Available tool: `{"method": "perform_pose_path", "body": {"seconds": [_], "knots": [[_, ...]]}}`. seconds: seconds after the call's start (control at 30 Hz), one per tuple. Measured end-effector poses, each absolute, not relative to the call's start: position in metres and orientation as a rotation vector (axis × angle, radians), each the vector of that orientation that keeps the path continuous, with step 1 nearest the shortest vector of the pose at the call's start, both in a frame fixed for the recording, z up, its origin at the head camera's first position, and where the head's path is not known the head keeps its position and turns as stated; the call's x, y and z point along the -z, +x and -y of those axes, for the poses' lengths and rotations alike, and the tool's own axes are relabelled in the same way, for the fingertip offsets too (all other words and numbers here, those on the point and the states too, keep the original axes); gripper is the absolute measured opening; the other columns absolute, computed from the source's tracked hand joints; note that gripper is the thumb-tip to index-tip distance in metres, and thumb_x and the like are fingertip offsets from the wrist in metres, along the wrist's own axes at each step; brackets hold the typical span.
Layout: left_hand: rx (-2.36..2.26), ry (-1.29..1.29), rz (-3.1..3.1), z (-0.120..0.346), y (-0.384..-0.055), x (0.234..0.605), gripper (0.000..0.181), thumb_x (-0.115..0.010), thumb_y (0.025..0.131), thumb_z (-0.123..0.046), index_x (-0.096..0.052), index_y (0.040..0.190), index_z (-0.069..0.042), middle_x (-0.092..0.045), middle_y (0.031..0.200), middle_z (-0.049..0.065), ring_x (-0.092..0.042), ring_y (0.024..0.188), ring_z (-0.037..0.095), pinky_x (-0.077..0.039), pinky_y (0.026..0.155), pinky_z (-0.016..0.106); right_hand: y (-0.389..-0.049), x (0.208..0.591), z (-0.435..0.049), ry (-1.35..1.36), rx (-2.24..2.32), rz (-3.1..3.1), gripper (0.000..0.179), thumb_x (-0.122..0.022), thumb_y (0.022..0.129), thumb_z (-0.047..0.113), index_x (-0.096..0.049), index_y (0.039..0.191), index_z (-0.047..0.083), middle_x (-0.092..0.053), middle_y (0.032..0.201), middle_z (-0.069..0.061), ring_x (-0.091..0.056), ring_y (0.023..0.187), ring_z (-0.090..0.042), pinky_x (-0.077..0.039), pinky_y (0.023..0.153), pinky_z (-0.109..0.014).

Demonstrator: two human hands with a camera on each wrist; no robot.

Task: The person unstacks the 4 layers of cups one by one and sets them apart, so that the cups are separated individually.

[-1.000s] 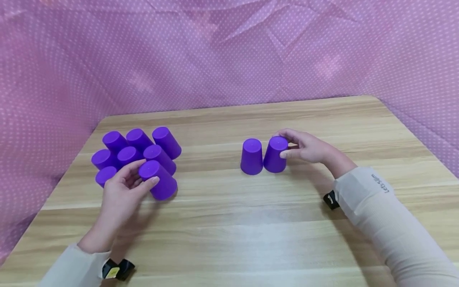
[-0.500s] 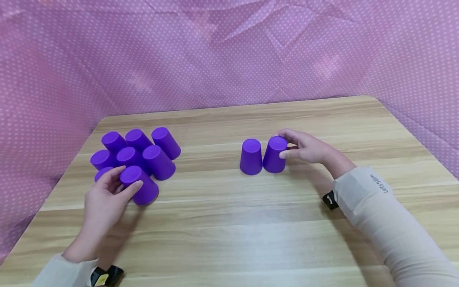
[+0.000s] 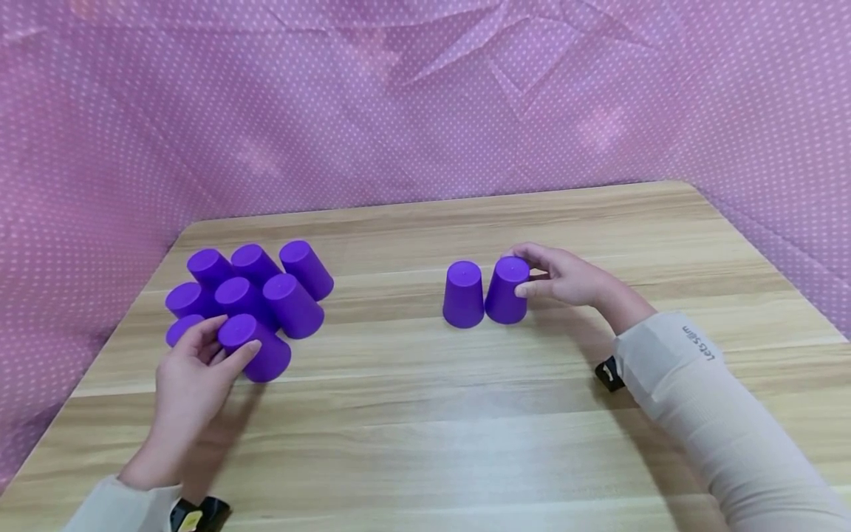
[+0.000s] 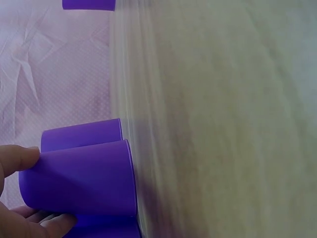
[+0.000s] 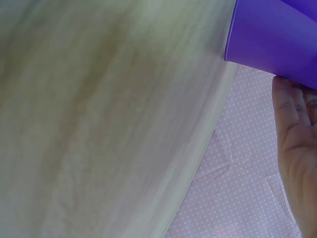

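Observation:
On the left, my left hand grips an upside-down purple cup between thumb and fingers. That cup stands at the near corner of a cluster of several matching cups, all mouth down. The left wrist view shows the gripped cup with thumb on one side and fingers on the other. Right of the middle, my right hand holds another upside-down purple cup from its right side. A matching cup stands just left of it, their bases close together. In the right wrist view, the thumb is hidden.
A wood-grain table carries all the cups, with a wide gap between cluster and pair. Pink dotted cloth hangs behind the table and at both sides. Dark devices are strapped at the left wrist and right wrist.
My left hand has moved its cup left and slightly nearer, in against the cluster's near side; it barely shifts in the last half second. The right hand and its cup have stayed in place.

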State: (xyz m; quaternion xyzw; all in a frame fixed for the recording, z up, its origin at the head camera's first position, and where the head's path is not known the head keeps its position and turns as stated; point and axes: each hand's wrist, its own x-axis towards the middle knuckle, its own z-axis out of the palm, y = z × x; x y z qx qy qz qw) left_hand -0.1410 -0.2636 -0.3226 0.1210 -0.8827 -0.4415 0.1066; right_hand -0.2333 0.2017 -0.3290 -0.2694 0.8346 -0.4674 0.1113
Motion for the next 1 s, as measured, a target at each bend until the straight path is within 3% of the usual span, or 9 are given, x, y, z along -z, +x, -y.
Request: {"method": "perform_pose_path", "body": {"seconds": [0.23,0.43,0.7,1.0], "knots": [[1.324,0.377,2.590,0.265,-0.141,0.323,0.065,-0.073,0.081,-0.025,-0.043,0.135,-0.003,-0.051,0.126,0.012,-0.051,0.098,-0.009,-0.044,0.083,0.004,-0.232,0.327,-0.201,-0.781,1.373,-2.442,0.047,-0.061,0.086,0.000,-0.042,0.128,-0.005,-0.056,0.116,-0.019,-0.050,0.112,-0.026,-0.045,0.099,-0.040],[1.367,0.384,2.577,0.264,-0.142,0.325,0.065,-0.072,0.081,-0.026,-0.042,0.135,-0.004,-0.051,0.126,0.011,-0.051,0.102,-0.005,-0.044,0.084,0.004,-0.232,0.327,-0.201,-0.780,1.369,-2.444,0.047,-0.061,0.086,0.001,-0.041,0.129,-0.005,-0.056,0.116,-0.019,-0.050,0.113,-0.027,-0.045,0.098,-0.040],[1.445,0.424,2.488,0.260,-0.143,0.320,0.063,-0.070,0.082,-0.017,-0.041,0.137,-0.006,-0.048,0.135,0.013,-0.050,0.116,0.005,-0.041,0.094,0.009,-0.233,0.326,-0.202,-0.781,1.374,-2.440,0.048,-0.061,0.086,0.001,-0.041,0.129,-0.005,-0.055,0.117,-0.020,-0.049,0.114,-0.030,-0.043,0.100,-0.046],[1.417,0.388,2.407,0.253,-0.144,0.309,0.056,-0.071,0.082,-0.017,-0.048,0.132,-0.008,-0.053,0.131,0.010,-0.053,0.116,0.007,-0.042,0.093,0.008,-0.233,0.327,-0.202,-0.775,1.371,-2.443,0.048,-0.062,0.085,0.001,-0.042,0.128,-0.005,-0.056,0.116,-0.019,-0.050,0.112,-0.027,-0.043,0.100,-0.045]]}}
